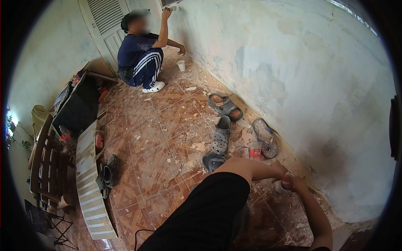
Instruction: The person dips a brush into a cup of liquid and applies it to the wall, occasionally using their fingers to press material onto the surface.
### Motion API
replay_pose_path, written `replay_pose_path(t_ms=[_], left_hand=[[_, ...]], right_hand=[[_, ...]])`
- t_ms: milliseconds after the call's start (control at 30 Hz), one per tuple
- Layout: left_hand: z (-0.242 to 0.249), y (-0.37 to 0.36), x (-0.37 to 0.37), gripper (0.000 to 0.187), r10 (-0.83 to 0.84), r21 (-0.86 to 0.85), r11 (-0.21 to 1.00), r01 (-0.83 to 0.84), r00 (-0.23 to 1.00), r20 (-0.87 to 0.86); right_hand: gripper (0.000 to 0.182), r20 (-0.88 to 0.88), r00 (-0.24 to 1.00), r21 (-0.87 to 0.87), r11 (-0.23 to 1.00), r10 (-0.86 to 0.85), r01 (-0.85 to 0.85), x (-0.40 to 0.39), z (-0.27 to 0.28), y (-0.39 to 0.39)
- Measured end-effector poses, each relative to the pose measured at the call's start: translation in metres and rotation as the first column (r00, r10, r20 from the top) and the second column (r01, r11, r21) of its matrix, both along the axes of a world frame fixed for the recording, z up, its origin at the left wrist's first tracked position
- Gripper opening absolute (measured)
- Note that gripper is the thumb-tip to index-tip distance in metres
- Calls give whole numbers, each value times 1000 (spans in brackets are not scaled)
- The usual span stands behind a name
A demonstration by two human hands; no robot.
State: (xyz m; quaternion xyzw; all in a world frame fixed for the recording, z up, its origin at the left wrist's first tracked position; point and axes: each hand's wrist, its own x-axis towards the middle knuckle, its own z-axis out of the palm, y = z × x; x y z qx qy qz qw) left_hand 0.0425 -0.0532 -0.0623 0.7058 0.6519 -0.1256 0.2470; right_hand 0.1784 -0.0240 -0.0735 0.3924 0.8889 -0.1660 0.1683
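Note:
Low by the wall at the right, my two hands meet at a small white cup (280, 188). My left hand (277, 170) is closed at the cup's upper edge. My right hand (296, 183) is closed over the cup from the other side, its fingers partly hidden. Something small and reddish shows between the hands, too small to name. Just left of them, a clear cup with a red label (255, 150) stands on the tiles beside a grey flip-flop (265, 138).
Grey clogs (221, 136) and a grey slide sandal (225, 106) lie along the patchy wall (301, 83). Plaster flakes litter the tiled floor (155, 146). A co-worker (140, 54) squats further back, a hand raised to the wall. Wooden chair (44, 163) and slatted panel (90, 184) stand left.

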Motion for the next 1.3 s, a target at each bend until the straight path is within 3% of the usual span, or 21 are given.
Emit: replay_pose_path(t_ms=[167,267,333,367,433,500,533,567,600,667,700,733,767,800,867,967,1033,1167,1233,1300], left_hand=[[-2,1,-1,62,-25,-37,999,25,1000,0],[-8,0,-3,52,-48,-6,999,49,999,19],[-17,1,-8,38,-183,167,973,162,976,122],[-18,1,-8,38,-188,167,972,167,974,122],[-13,2,-5,24,236,-238,960,-150,889,393],[9,-2,-3,20,21,-196,980,26,972,233],[-74,38,1,20,-54,-196,975,106,966,252],[-162,46,-8,26,-242,171,962,211,953,185],[-130,36,-6,26,-318,178,943,282,921,226],[-87,24,-2,25,-138,40,990,133,912,387],[-78,25,1,25,-11,-156,986,60,955,298],[-86,28,6,24,61,-228,974,-2,966,251],[-70,25,6,23,217,-418,906,-65,920,327],[-44,17,6,33,319,-486,869,-90,854,412],[-49,20,3,34,410,-566,816,-119,810,420],[-42,18,7,35,478,-561,804,-196,775,414],[-29,13,7,38,487,-456,846,-277,750,448],[-26,13,6,42,413,-425,880,-214,787,459],[-42,17,4,45,483,-432,851,-299,767,421],[-37,18,3,39,438,-444,869,-219,759,482]], right_hand=[[37,19,1000,20,1000,0,0,-2,3,-2],[37,4,1000,24,1000,12,-12,0,2,-1],[37,2,1000,17,1000,9,-9,1,-3,1],[37,2,1000,17,1000,3,-4,0,-5,2],[37,4,1000,-23,1000,17,-16,2,-10,4],[38,17,999,22,999,47,-48,4,-23,9],[39,81,994,9,997,72,-73,3,-18,9],[40,51,999,-117,993,-3,9,1,-10,8],[39,144,988,-16,998,59,-58,-3,9,1],[36,123,986,30,993,111,-116,4,-23,17],[34,122,987,34,994,103,-108,5,-25,19],[33,124,990,3,998,61,-62,4,-17,17],[32,147,987,10,998,65,-67,4,-16,19],[31,169,985,6,1000,22,-23,2,-4,15],[29,135,991,34,999,21,-26,4,3,12],[26,117,991,54,997,-65,59,4,13,6],[22,124,992,32,999,-11,7,4,24,4],[23,155,988,44,999,-10,3,5,24,8],[23,186,982,46,999,-17,9,2,33,9],[24,110,994,95,995,5,-16,7,30,15]])
